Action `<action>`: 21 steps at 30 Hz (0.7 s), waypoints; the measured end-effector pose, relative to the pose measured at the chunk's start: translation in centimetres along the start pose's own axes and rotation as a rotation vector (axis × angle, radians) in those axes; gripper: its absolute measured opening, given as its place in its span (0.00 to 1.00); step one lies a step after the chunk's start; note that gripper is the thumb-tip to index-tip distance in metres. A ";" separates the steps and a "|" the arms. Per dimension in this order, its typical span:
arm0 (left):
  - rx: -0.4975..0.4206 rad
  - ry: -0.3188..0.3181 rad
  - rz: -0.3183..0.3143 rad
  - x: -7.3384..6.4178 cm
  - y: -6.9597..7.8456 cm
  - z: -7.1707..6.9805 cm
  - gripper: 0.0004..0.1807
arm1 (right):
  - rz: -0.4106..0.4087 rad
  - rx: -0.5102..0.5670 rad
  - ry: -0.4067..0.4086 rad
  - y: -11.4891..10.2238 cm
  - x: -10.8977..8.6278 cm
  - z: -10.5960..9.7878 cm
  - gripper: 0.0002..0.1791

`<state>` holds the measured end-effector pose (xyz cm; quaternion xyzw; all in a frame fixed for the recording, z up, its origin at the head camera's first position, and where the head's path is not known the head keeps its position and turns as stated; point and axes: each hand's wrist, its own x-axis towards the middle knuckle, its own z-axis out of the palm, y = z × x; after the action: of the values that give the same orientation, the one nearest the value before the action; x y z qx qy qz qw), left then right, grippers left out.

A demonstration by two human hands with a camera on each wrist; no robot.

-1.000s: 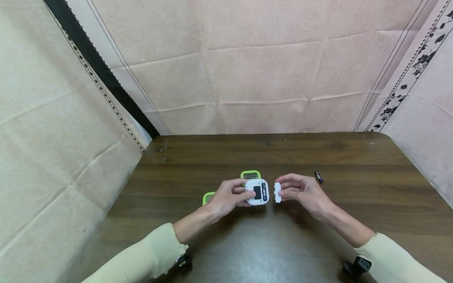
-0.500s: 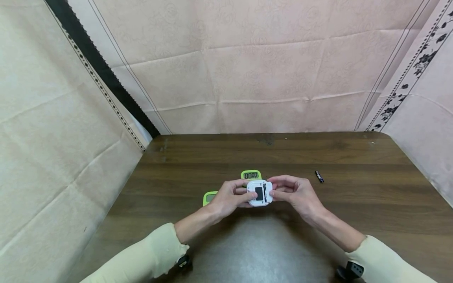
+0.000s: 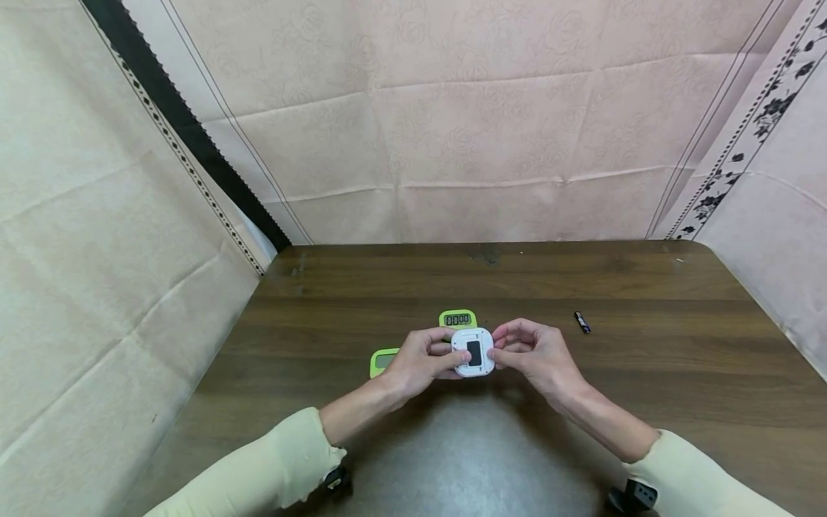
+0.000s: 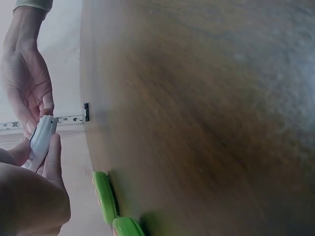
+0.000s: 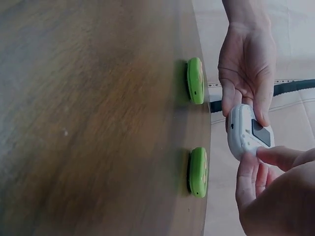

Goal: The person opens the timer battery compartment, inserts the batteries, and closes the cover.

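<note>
My left hand (image 3: 420,362) grips a white digital timer (image 3: 474,336) by its left side, back face up, thumb by the black panel (image 3: 474,352). At the timer's right edge, my right hand (image 3: 543,355) pinches where the white battery cover sits, its thumb on the back face and its fingers at the side. From the right wrist, the timer (image 5: 238,130) appears edge-on between both hands, the right thumb (image 5: 275,156) pressing near its lower corner. The timer is held up above the table; its display face is hidden.
Just behind the timer lies a green timer (image 3: 457,317) with digits showing. Another green timer (image 3: 382,360) is partly covered by the left hand. A small black battery (image 3: 582,322) lies to the right on the brown wooden table (image 3: 362,287). Patterned cloth (image 3: 452,136) hangs beyond the table.
My right hand has moved left, bringing the white battery cover from beside the timer onto its back, over the battery slot that showed before. My left hand stays nearly still.
</note>
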<state>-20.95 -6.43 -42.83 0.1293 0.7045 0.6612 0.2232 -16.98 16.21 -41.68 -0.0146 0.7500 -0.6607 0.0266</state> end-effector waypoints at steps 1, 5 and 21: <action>0.002 0.003 0.002 0.0 0.0 0.0 0.17 | 0.013 0.010 -0.012 -0.1 0.1 -0.1 0.17; -0.003 -0.002 0.008 -0.2 0.2 0.1 0.18 | 0.082 0.058 -0.125 0.0 0.6 -1.2 0.22; -0.016 -0.117 0.118 -0.6 0.8 0.6 0.25 | -0.011 0.208 -0.307 0.9 1.4 -1.9 0.09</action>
<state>-20.24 -6.13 -41.93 0.2071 0.6760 0.6702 0.2257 -18.49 18.10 -42.39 -0.1165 0.6647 -0.7248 0.1385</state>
